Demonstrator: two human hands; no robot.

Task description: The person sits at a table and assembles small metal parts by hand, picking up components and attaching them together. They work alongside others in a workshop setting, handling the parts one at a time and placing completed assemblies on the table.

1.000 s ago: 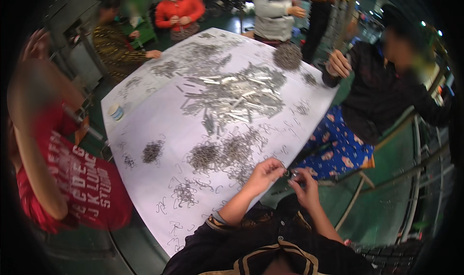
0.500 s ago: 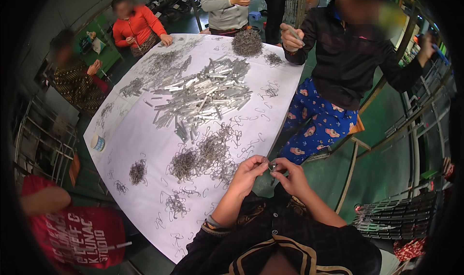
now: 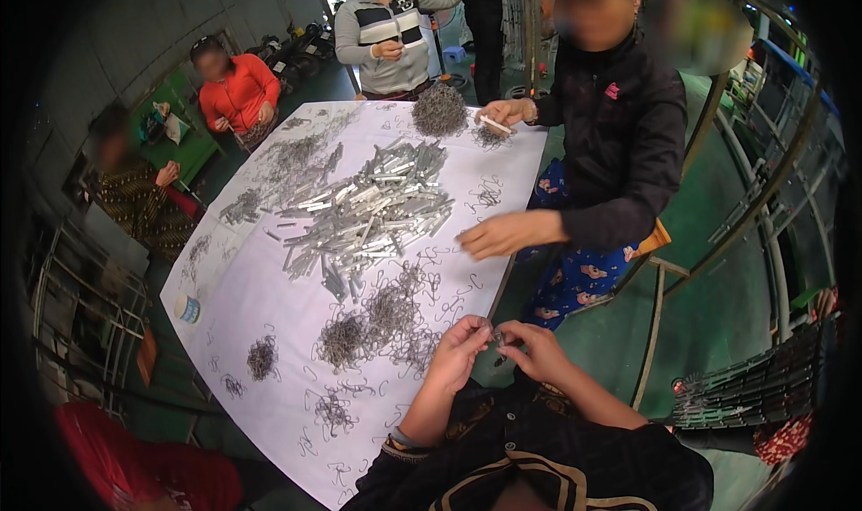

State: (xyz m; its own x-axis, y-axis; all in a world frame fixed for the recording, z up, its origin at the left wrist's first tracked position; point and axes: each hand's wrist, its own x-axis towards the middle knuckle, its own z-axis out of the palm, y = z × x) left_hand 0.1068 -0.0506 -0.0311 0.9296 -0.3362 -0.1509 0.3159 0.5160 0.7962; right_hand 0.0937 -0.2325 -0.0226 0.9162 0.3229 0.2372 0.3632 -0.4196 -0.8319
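Observation:
My left hand (image 3: 460, 351) and my right hand (image 3: 537, 353) meet in front of my chest, just off the table's near right edge. Both are closed, thumbs and fingertips pinching a small metal piece (image 3: 496, 337) between them. It looks like one of the bent wire hooks, but the fingers hide most of it. Beside my left hand, heaped grey wire hooks (image 3: 388, 313) lie on the white-covered table (image 3: 269, 309). Beyond them is a big pile of flat silver metal strips (image 3: 373, 210).
Across to the right, a co-worker's hand (image 3: 507, 234) reaches over the table edge; their other hand holds a strip (image 3: 496, 124). A round ball of tangled hooks (image 3: 439, 110) sits at the back. A small tub (image 3: 187, 309) stands at the left edge. Other people surround the table.
The co-worker on the right has turned to the table and stretched an arm over it. The red-clad person at lower left has shifted. My hands stay together, slightly lower in view.

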